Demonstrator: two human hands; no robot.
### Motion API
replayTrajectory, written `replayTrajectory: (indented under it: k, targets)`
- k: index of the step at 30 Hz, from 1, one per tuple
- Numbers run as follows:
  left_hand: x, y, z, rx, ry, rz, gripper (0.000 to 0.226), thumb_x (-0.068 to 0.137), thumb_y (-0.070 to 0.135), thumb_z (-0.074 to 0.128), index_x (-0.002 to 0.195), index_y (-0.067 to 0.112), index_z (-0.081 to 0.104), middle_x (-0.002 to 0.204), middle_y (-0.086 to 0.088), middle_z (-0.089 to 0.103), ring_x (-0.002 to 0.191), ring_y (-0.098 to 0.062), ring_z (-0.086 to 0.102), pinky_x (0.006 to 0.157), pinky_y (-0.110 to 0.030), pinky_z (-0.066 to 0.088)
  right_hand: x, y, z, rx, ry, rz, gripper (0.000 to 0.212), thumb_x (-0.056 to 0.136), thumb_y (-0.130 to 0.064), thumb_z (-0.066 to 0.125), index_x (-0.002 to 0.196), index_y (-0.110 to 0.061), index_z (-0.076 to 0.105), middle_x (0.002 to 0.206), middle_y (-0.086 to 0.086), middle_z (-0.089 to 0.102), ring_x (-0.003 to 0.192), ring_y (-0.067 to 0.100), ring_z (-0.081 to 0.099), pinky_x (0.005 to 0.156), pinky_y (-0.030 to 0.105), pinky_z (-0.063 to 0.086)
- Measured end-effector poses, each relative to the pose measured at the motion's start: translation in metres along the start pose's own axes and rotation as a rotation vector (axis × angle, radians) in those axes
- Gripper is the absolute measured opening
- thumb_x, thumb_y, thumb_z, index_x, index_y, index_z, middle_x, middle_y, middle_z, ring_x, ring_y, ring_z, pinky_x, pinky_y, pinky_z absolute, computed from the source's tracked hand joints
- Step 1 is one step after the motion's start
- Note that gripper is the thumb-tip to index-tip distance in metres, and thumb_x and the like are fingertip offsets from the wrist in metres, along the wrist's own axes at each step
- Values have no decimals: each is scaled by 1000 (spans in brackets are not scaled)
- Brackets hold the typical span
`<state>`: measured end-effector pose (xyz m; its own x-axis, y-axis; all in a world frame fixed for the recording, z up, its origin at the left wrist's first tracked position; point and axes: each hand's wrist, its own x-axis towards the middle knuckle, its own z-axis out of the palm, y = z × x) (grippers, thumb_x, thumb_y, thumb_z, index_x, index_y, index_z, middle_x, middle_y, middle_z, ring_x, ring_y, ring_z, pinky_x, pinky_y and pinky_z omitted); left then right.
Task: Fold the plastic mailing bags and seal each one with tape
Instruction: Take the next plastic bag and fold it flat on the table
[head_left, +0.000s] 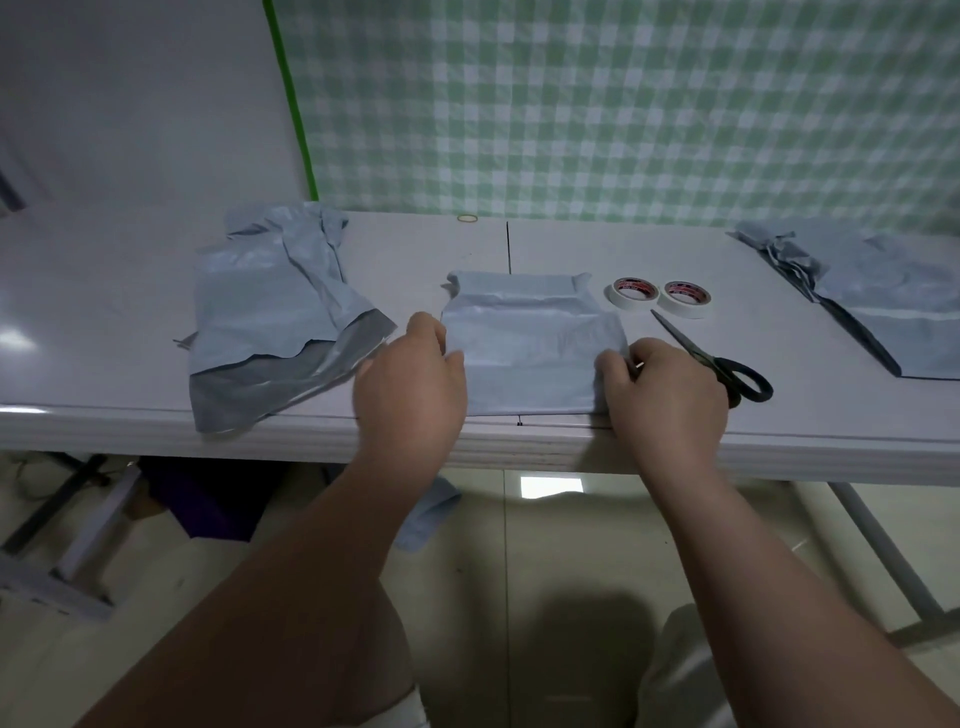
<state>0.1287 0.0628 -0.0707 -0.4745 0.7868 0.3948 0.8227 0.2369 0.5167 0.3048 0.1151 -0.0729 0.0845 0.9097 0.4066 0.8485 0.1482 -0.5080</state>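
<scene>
Left hand (415, 379), right hand (670, 395): each pinching one side edge of folded bag (530, 353), flat on table (831, 415); contents unseen.

the folded bag (530, 353) lies flat at the near edge of the table (571, 452), pale grey-blue and roughly square, with a narrower band turned over along its far side and creases across its middle. the left hand (415, 379) grips its left edge and the right hand (667, 389) pinches its right edge. to its left sits a crumpled pile of bags (270, 306), a near corner peeled back to show a dark grey inside. at the far right lies a flatter stack of bags (893, 306), rumpled at its far end. a tape roll (631, 293) and a second tape roll (685, 297), white with red labels, lie flat and touching, just beyond the folded bag's far right corner.
</scene>
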Motion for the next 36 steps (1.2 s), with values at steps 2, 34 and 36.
replayTrajectory:
  k: [2,34,36]
  targets:
    - [-1,0,-1,-23,-6,15,34,92,20,53,125,16,44,88,-1,61,91,-29,60,82,-39,44,1,-1,0,-23,-10,12,30,89,-28,49,67,-8,55,53,0,45,59,28,46,67,31,29]
    - [-18,-8,5,346,-338,425,68,88,44,-1,147,31,31,155,4,30,143,-20,27,114,-47,19,-7,-12,-4,-106,-58,-28,25,96,-26,46,105,-23,69,86,6,71,81,30,61,84,39,39]
    - [-18,-8,4,340,-324,427,65,90,42,7,144,26,40,150,1,40,138,-22,36,111,-49,26,-8,-12,-4,-103,-55,-28,25,96,-25,46,104,-23,70,85,6,71,79,29,61,84,39,39]
